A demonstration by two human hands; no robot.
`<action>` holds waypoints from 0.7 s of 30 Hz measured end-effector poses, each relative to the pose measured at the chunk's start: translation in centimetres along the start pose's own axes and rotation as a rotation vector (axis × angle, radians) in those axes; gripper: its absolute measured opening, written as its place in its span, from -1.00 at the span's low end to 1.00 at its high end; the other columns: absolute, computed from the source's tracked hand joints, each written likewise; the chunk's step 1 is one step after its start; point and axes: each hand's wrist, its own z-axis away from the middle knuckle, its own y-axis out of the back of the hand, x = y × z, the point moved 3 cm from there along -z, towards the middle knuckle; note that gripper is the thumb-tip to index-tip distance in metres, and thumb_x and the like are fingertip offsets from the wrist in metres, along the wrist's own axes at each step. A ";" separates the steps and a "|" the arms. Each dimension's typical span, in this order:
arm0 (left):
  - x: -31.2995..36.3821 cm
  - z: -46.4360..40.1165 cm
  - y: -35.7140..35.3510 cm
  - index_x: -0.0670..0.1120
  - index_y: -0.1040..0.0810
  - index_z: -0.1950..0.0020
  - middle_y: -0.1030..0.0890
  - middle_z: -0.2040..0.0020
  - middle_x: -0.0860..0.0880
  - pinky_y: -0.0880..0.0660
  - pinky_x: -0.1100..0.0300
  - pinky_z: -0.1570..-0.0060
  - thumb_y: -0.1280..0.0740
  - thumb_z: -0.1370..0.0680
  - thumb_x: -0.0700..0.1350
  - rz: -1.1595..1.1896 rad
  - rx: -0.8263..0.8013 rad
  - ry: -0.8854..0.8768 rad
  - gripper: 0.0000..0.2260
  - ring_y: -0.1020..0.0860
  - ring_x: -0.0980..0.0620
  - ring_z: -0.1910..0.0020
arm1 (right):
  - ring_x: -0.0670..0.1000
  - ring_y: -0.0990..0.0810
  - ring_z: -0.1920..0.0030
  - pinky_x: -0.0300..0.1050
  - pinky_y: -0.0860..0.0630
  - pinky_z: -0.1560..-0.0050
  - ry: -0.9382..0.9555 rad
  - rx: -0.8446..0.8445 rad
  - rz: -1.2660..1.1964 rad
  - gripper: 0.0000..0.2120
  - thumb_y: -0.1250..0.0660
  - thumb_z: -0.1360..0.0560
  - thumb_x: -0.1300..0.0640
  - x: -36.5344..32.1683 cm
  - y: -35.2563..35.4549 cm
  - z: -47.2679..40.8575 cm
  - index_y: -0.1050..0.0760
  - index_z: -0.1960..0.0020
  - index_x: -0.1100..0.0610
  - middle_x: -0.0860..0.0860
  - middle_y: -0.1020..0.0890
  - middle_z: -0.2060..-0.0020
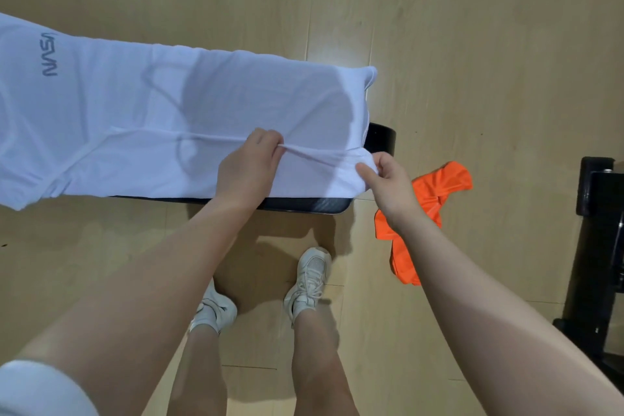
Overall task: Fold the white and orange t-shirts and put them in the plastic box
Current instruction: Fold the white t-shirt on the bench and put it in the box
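spread lengthwise over a black bench (pixel 304 204), white t-shirt (pixel 152 118), long axis left to right, hem end at the bench's right end, printed end overhanging left; left hand (pixel 248 167) pinching a fold near the hem, right hand (pixel 388 179) pinching the hem corner; crumpled on bare wooden floor (pixel 472 44) just right of the bench, orange t-shirt (pixel 435 192); beyond it, a black stand (pixel 601 246)

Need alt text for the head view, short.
Both hands pinch a white t-shirt spread over a black bench, left hand mid-hem, right hand at its corner. An orange t-shirt lies crumpled on the wooden floor beside the bench.
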 end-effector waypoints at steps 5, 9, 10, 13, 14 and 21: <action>-0.7 0.3 -0.2 -0.10 -0.39 -0.27 -0.28 -0.37 -0.08 -0.45 0.05 0.12 -0.20 -0.57 -0.20 0.105 -0.019 0.053 -0.73 -0.49 -0.12 -0.10 | 0.08 -0.49 0.05 -0.06 -0.41 0.04 -0.101 0.165 0.139 -0.82 -0.31 -0.47 0.09 1.5 1.1 0.8 -0.48 -0.03 0.15 0.06 -0.55 0.11; -3.7 4.1 0.1 -0.16 -0.39 -0.26 -0.32 -0.30 -0.13 -0.36 0.14 0.14 -0.26 -0.55 -0.18 0.176 0.058 0.246 -0.71 -0.50 -0.10 -0.07 | 0.20 -0.43 -0.17 -0.05 -0.29 -0.16 0.254 0.319 0.576 -0.65 -0.28 -0.48 0.10 -0.6 -1.9 4.3 -0.43 -0.23 0.19 0.17 -0.48 -0.17; -5.0 5.3 0.2 -0.20 -0.41 -0.21 -0.37 -0.24 -0.16 -0.37 0.14 0.12 -0.27 -0.55 -0.16 0.218 0.095 0.317 -0.74 -0.50 -0.11 -0.03 | 0.21 -0.47 -0.10 -0.02 -0.35 -0.10 0.398 0.288 0.670 -0.72 -0.27 -0.47 0.11 -1.3 -3.5 5.4 -0.48 -0.16 0.16 0.16 -0.51 -0.11; -9.2 8.1 0.8 -0.23 -0.40 -0.17 -0.44 -0.15 -0.20 -0.38 0.11 -0.02 -0.25 -0.56 -0.10 0.445 0.242 0.716 -0.74 -0.48 -0.13 -0.05 | 0.19 -0.56 0.08 -0.01 -0.51 0.06 0.643 0.123 0.889 -0.82 -0.32 -0.40 0.11 -2.0 -8.5 7.6 -0.55 0.04 0.16 0.12 -0.57 0.06; -10.3 8.6 1.0 -0.22 -0.38 -0.21 -0.46 -0.15 -0.17 -0.37 0.12 -0.04 -0.23 -0.57 -0.07 0.568 0.288 0.889 -0.70 -0.47 -0.10 -0.05 | 0.19 -0.57 0.12 -0.03 -0.52 0.08 0.673 0.092 0.950 -0.82 -0.39 -0.36 0.13 -2.0 -9.7 7.8 -0.55 0.07 0.17 0.12 -0.58 0.09; -15.9 8.1 1.0 -0.19 -0.44 -0.27 -0.60 -0.10 -0.05 -0.43 0.24 0.15 -0.22 -0.57 0.04 1.275 0.374 1.311 -0.61 -0.60 0.05 -0.02 | 0.16 -0.56 0.24 -0.12 -0.44 0.32 0.635 0.096 1.303 -0.71 -0.49 -0.22 0.25 -1.9 -11.6 5.7 -0.53 0.09 0.16 0.11 -0.61 0.14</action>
